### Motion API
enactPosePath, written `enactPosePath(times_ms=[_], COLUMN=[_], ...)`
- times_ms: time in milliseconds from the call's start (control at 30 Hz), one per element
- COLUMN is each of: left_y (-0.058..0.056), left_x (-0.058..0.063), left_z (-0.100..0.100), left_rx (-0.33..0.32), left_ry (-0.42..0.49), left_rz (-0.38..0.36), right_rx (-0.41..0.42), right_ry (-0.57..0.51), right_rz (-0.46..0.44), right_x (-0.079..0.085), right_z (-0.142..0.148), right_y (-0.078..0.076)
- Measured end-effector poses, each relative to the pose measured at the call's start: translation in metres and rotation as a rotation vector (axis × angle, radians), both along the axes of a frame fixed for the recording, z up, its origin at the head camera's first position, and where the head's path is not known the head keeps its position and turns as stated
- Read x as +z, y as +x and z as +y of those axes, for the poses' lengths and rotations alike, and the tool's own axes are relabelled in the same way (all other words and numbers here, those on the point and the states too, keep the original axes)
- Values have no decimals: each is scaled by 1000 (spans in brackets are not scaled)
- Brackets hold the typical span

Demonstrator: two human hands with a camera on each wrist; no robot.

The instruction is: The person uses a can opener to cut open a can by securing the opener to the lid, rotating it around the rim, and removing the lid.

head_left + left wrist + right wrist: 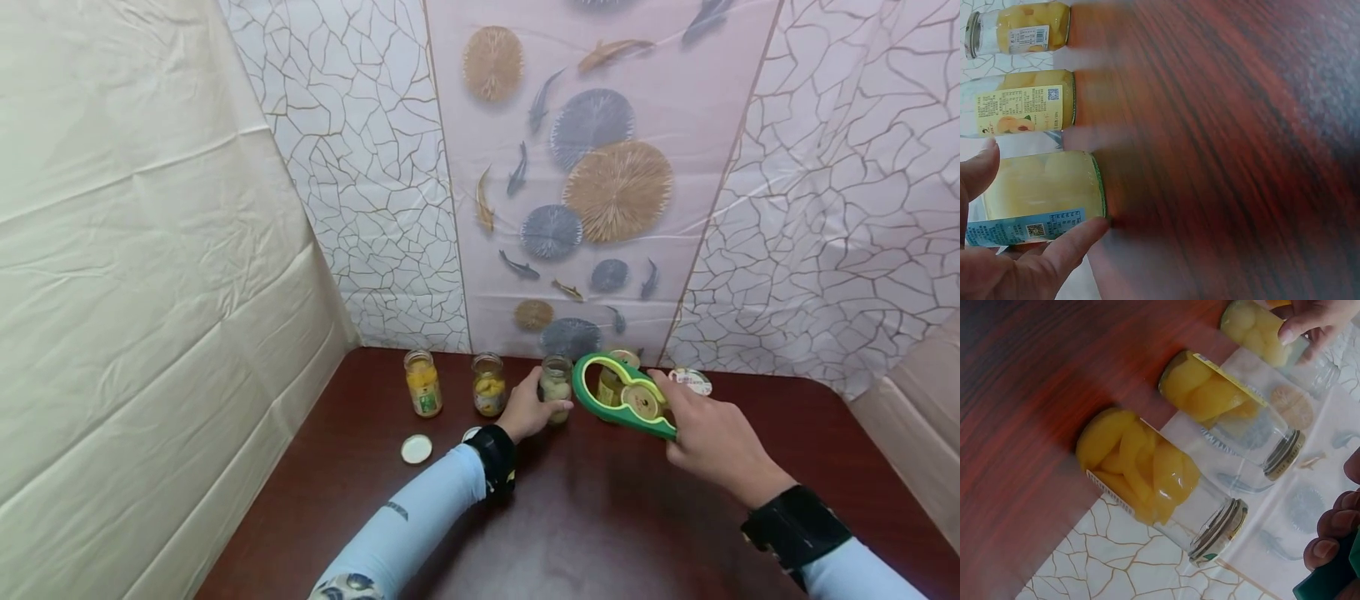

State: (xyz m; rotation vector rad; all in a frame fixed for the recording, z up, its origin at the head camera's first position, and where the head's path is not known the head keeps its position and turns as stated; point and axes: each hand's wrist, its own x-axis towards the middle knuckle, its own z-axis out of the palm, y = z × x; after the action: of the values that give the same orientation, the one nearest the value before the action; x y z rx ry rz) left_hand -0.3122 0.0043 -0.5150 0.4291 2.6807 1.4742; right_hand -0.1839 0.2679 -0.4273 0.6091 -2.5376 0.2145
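My left hand (531, 408) grips a glass jar of pale round fruit (1041, 187); its thumb and fingers lie around the sides. The jar's top has no lid and its base is on the table. My right hand (712, 433) holds a green jar opener (626, 423) by the handle, raised to the right of that jar. A gold lid (642, 402) shows inside the opener's loop nearer the hand. Behind the opener stands a lidded jar of yellow fruit (1210, 394). Farther right is another lidded jar of yellow fruit slices (1141, 469), mostly hidden by my right hand in the head view.
Two jars without lids, one of orange-yellow fruit (424, 387) and one of yellow pieces (489, 390), stand left along the back of the dark red table (570, 533). A loose white lid (416, 449) lies before them; another (471, 434) is partly behind my left wrist.
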Motion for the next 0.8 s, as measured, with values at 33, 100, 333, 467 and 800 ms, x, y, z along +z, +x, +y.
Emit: enactPosePath(times_ms=[33,100,333,467,800], left_y=[0,1,4,6,57], left_x=[0,-1,-2,-5,-1], left_z=[0,1,2,0,-23], left_rx=[0,4,26,37,18], left_ry=[1,-2,13,-8,15], left_rz=[-2,-4,-25,-61,-86], right_rx=[3,8,-2,2,-1], right_ry=[-4,-8,-5,1,-14], right_rz=[1,5,-18,-26,-36], right_x=[-1,-2,-8,-11,-12], right_z=[0,-1,-3,-4,-3], right_y=[0,-1,-1,0,3])
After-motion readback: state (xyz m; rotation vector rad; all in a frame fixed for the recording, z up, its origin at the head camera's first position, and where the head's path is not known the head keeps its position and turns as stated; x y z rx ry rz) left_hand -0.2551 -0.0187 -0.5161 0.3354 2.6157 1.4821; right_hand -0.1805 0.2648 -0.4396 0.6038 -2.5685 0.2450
